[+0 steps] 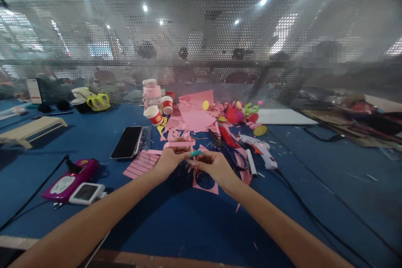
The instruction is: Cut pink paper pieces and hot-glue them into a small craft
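Observation:
My left hand [171,160] and my right hand [217,168] meet over the middle of the table, fingertips pinched close together. At the left thumb's tip shows a small teal shape [196,153]; I cannot tell whether it is a long nail or a held piece. Whatever the fingers grip is mostly hidden by them. Below lies a pink paper offcut with a round hole [213,189]. Beside my left wrist is a pink sheet with dark lines [138,167]. Scissors with dark blue handles [234,157] lie right of my right hand, partly covered by pink scraps.
A white glue gun [265,155] with a cord and a white stick [251,162] lie to the right. Leftward are a phone [127,142] and a purple power bank [70,180]. Paper cups [153,115], a pink bottle [152,92] and pink paper [196,115] stand behind. Perforated panel [201,29] beyond.

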{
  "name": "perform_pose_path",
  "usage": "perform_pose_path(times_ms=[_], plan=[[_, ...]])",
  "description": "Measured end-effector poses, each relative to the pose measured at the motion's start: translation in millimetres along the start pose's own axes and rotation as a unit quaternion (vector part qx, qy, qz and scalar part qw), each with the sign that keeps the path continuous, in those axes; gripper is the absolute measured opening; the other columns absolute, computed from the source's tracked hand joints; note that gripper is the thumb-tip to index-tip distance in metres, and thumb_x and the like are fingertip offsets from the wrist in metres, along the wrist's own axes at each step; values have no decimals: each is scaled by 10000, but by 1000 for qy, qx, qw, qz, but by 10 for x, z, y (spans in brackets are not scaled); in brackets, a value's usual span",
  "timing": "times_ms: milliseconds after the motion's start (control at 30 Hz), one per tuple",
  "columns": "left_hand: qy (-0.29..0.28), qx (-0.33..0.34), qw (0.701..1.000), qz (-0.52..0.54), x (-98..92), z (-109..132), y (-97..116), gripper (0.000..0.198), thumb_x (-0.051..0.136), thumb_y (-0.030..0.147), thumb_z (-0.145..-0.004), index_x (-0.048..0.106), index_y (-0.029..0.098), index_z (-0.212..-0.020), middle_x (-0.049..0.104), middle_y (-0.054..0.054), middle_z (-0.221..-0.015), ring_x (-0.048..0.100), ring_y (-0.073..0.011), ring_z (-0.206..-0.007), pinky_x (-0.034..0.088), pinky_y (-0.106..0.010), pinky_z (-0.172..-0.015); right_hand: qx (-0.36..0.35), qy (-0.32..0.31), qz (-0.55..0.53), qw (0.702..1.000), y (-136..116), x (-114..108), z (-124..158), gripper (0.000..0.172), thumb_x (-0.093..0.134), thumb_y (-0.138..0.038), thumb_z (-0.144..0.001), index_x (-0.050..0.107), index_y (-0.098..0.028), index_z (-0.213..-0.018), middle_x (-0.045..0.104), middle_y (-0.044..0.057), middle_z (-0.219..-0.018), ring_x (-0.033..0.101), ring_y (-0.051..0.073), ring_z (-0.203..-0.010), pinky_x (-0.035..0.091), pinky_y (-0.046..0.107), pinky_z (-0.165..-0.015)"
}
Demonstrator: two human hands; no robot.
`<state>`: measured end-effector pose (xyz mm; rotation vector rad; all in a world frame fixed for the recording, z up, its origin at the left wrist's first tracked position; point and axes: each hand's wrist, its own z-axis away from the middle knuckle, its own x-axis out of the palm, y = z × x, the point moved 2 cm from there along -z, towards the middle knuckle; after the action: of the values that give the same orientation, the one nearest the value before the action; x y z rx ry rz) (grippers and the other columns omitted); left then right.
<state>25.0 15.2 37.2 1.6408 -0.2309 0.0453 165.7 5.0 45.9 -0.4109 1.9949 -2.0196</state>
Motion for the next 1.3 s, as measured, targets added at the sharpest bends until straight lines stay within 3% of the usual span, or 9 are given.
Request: perform_pose_path(times_ms=[133,233,333,433,533,600,733,933,1300], plan=[[-18,42,996,-72,-27,-59,-26,277,661,359,-631,617,121,-766,632,-41,-738,572,-135,-701,446,-228,-655,-9,34,-13,999,-36,-45,-4,316,740,-407,-487,614,-147,-615,599,-9,-549,536,96,-478,446,234,-508],[-4,45,990,-134,-60,-13,-32,320,531,447,-729,601,137,-755,556,12,-567,497,-93,-509,385,-198,-500,-8,67,-15,998,-62,-90,-13,300,734,-397,-507,620,-151,-634,614,4,-578,551,101,-505,443,222,-496],[-8,83,969,-232,-81,118,23,488,314,485,-827,566,157,-568,439,20,-417,410,-92,-395,310,-217,-424,-20,90,5,996,-72,-139,-26,278,715,-392,-547,627,-153,-657,627,19,-602,565,113,-539,435,219,-492],[12,240,918,-315,-80,264,166,385,339,407,-844,579,185,-640,486,-2,-525,456,-117,-513,354,-249,-534,-20,96,25,995,-75,-156,-35,285,702,-409,-560,628,-153,-659,636,29,-618,566,120,-539,428,227,-484],[121,369,853,-349,-89,341,297,246,348,329,-849,545,191,-795,528,-42,-715,486,-170,-730,375,-306,-696,-14,83,34,996,-75,-130,-31,275,693,-416,-575,616,-158,-628,636,26,-618,566,115,-539,426,226,-489],[189,411,809,-375,-96,337,343,195,359,294,-846,507,181,-901,530,-74,-863,466,-195,-865,351,-350,-794,-22,54,42,997,-69,-99,-24,260,685,-408,-594,615,-160,-623,633,18,-618,559,106,-532,424,224,-497],[223,391,779,-437,-121,239,333,203,332,260,-863,471,179,-988,502,-88,-1004,421,-209,-988,293,-394,-876,-52,13,68,996,-39,-55,-12,239,681,-387,-616,613,-160,-650,615,1,-594,544,101,-517,428,233,-519],[194,327,798,-467,-160,156,248,187,357,262,-859,517,199,-786,502,-50,-924,416,-199,-905,329,-375,-821,-51,0,64,997,-4,-18,-8,260,665,-417,-625,596,-167,-646,619,6,-594,571,125,-535,458,251,-522],[153,302,814,-471,-121,152,211,153,466,331,-808,527,195,-778,479,-56,-989,385,-215,-971,314,-387,-863,-22,20,28,999,-17,23,19,288,723,-400,-538,586,-163,-626,604,-9,-563,556,113,-510,447,235,-493]])
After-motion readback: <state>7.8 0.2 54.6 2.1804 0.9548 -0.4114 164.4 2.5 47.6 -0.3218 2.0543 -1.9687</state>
